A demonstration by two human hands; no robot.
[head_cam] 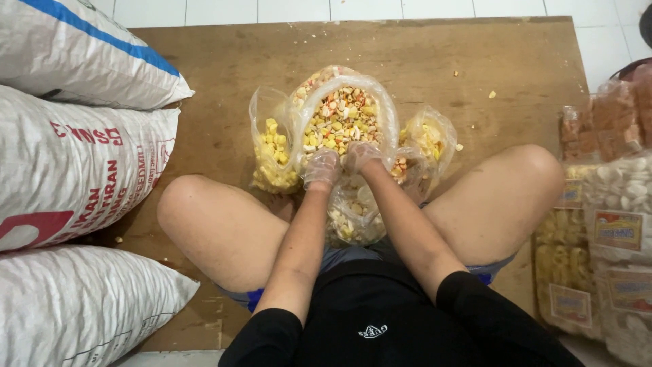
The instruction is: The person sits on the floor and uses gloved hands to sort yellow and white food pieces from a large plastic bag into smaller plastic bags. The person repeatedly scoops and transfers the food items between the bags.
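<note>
Between my knees on the wooden board (pixel 224 61), my 2 gloved hands, left hand (pixel 320 168) and right hand (pixel 360 156), had their fingers curled inside the open big bag of mixed crackers (pixel 343 112), which looked full already, while smaller bags (pixel 274 153) beside it were not closed yet.

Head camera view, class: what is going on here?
A person sits on a wooden board with knees apart. Both hands, the left hand and the right hand, wear thin clear gloves and are inside the open mouth of a big clear bag of mixed snack pieces. Smaller bags of yellow pieces sit beside it. White woven sacks are stacked at the left, packed snack bags at the right.
</note>
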